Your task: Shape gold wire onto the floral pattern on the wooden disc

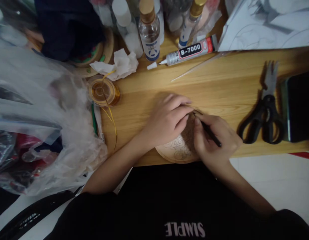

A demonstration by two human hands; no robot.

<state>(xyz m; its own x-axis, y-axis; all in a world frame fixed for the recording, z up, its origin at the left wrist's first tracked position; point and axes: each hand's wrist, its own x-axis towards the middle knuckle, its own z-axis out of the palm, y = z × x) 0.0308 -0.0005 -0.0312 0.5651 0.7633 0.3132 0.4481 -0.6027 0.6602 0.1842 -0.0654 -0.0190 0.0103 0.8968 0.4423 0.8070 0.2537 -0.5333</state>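
Note:
On the near edge of the table lies a pale, rounded piece with a curling line pattern (177, 149), partly covered by both hands. Its upper part looks darker, in shadow or coloured. My left hand (169, 116) rests over its left and far side, fingers bent together and holding it against the table. A slim black pen (211, 134) is pinched in my right hand (217, 138). Its tip points at the far part of the piece, close to my left fingertips. Whether the tip touches the surface I cannot tell.
Black-handled scissors (267, 110) and a dark phone (301, 106) lie to the right. Beyond my hands are a B-7000 glue tube (191, 51), clear bottles (149, 36) and crumpled tissue (124, 63). A yellow thread spool (104, 91) and plastic bags (76, 126) stand left.

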